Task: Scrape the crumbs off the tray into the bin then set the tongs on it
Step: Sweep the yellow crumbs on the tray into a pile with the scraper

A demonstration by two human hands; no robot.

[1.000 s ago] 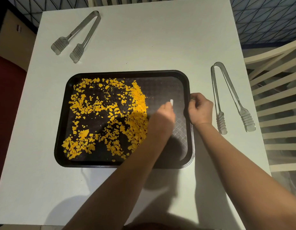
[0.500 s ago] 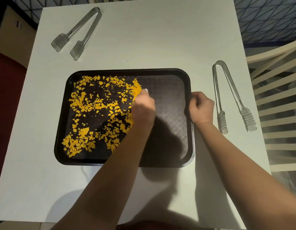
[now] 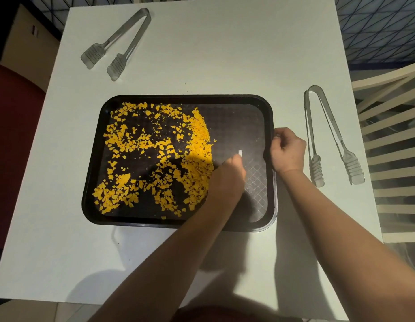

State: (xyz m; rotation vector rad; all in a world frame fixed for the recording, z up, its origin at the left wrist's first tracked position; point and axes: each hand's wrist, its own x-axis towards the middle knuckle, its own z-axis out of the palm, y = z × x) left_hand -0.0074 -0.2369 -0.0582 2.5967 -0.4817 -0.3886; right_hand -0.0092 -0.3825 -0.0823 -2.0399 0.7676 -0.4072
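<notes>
Overhead view of a white table (image 3: 225, 54) bearing a dark rectangular tray (image 3: 178, 98). Yellow crumbs (image 3: 141, 159) are lying across the left and middle of the tray floor, with a denser ridge forming a near-vertical line at their right boundary; the strip of floor to the right of that ridge is showing bare, textured plastic. The left hand (image 3: 227, 177) is reaching across the body onto this bare strip, fingers curled around a small white scraper (image 3: 240, 153), of which only the tip is showing above the knuckles; its working edge is hidden beneath the hand. The placement suggests that the scraper is being held just behind the ridge so that crumbs are herded leftward into 1 mass. The right hand (image 3: 286, 149) is gripping the right rim of the tray, fingers curled over the lip, probably bracing it so that it is not sliding under the scraping force. 2 pairs of clear tongs are lying off the tray: the far tongs (image 3: 118, 40) near the table's far-left corner, and the near tongs (image 3: 329, 135) just beside the right hand, conveniently placed for the final step. No bin is appearing in view. Judged from the layout, the scraping is at an early stage.
</notes>
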